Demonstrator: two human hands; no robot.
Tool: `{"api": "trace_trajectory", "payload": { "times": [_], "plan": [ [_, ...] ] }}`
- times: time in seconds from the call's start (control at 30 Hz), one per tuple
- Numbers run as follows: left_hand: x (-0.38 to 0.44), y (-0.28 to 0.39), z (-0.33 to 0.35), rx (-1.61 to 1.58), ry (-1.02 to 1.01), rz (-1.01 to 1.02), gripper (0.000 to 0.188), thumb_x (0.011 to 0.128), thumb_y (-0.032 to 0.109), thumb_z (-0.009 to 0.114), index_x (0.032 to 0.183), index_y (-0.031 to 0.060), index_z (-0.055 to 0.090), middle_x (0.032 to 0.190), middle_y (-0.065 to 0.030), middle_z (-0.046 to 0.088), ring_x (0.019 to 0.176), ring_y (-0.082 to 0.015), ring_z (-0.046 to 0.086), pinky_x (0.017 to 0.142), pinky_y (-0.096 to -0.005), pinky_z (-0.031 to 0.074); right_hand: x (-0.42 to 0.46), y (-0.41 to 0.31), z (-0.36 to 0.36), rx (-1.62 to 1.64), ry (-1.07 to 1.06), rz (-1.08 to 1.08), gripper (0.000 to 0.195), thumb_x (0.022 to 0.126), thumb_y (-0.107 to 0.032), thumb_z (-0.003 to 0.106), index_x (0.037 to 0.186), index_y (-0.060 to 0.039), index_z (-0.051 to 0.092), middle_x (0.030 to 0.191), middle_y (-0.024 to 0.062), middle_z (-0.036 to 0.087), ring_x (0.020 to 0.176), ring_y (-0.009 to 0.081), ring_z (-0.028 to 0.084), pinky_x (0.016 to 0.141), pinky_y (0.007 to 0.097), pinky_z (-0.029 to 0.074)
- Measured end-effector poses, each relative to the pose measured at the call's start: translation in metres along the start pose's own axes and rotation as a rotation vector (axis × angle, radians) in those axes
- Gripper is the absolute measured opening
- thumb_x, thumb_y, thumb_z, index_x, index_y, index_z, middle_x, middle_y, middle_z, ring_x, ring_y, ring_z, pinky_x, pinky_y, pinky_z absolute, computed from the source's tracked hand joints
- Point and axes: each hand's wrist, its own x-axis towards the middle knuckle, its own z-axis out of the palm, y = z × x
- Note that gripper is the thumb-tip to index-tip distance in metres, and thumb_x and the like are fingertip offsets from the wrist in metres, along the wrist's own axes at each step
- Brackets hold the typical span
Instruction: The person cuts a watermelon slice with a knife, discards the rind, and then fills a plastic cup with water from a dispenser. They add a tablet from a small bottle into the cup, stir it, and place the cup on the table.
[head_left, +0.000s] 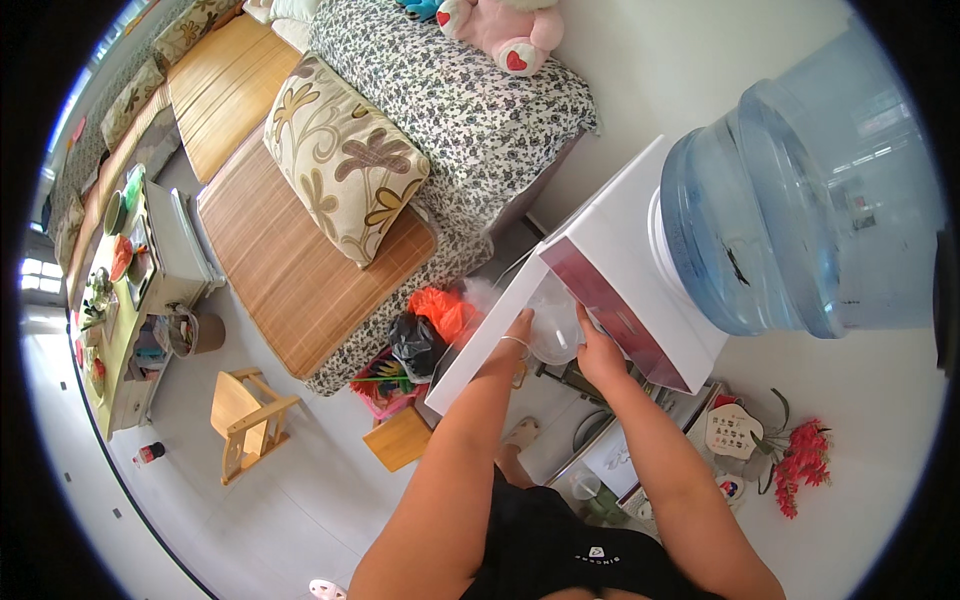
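A white water dispenser (622, 202) with a dark red front panel carries a big blue water bottle (750, 217) on its top. Its white door (487, 337) stands open. My left hand (519, 328), a bracelet at its wrist, reaches in beside the door, its fingers partly hidden. Between my hands is a clear plastic container or lid (555, 334) with a small white strip on it. My right hand (598, 352) is at the container's right side, fingers pointing up next to the red panel. Whether either hand grips the container is not plain.
Left of the door lie an orange plastic bag (442, 311), a black bag (416, 345) and a wooden stool (399, 439). Lower right stands a low cabinet with a clear cup (585, 484) and red flowers (802, 461). A small wooden chair (251, 420) is further left.
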Motion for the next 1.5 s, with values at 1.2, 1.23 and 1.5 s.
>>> {"api": "trace_trajectory", "payload": {
  "times": [1.2, 1.23, 1.5],
  "plan": [
    [-0.017, 0.091, -0.029, -0.543, -0.233, -0.474, 0.043, 0.066, 0.033, 0.087, 0.065, 0.0078, 0.052, 0.054, -0.0024, 0.052, 0.041, -0.0143, 0.049, 0.04, -0.028, 0.04, 0.014, 0.014, 0.014, -0.072, -0.135, 0.086, 0.099, 0.081, 0.002, 0.051, 0.149, -0.0415, -0.006, 0.087, 0.0279, 0.062, 0.074, 0.0405, 0.063, 0.069, 0.0466, 0.049],
    [-0.02, 0.102, -0.03, -0.557, -0.259, -0.465, 0.042, 0.065, 0.031, 0.088, 0.065, 0.008, 0.052, 0.054, -0.0021, 0.052, 0.042, -0.014, 0.049, 0.04, -0.0276, 0.04, 0.013, 0.02, 0.015, -0.072, -0.127, 0.095, 0.099, 0.08, 0.002, 0.051, 0.149, -0.0413, -0.006, 0.087, 0.028, 0.062, 0.074, 0.0405, 0.063, 0.069, 0.0467, 0.049],
    [-0.014, 0.056, -0.015, -0.461, -0.193, -0.374, 0.035, 0.061, 0.01, 0.087, 0.076, 0.007, 0.055, 0.061, -0.0017, 0.056, 0.045, -0.013, 0.052, 0.042, -0.0262, 0.042, 0.013, 0.01, 0.013, -0.072, -0.126, 0.06, 0.098, 0.08, 0.002, 0.051, 0.15, -0.0385, -0.003, 0.085, 0.0281, 0.061, 0.074, 0.0403, 0.063, 0.07, 0.046, 0.049]
  ]
}}
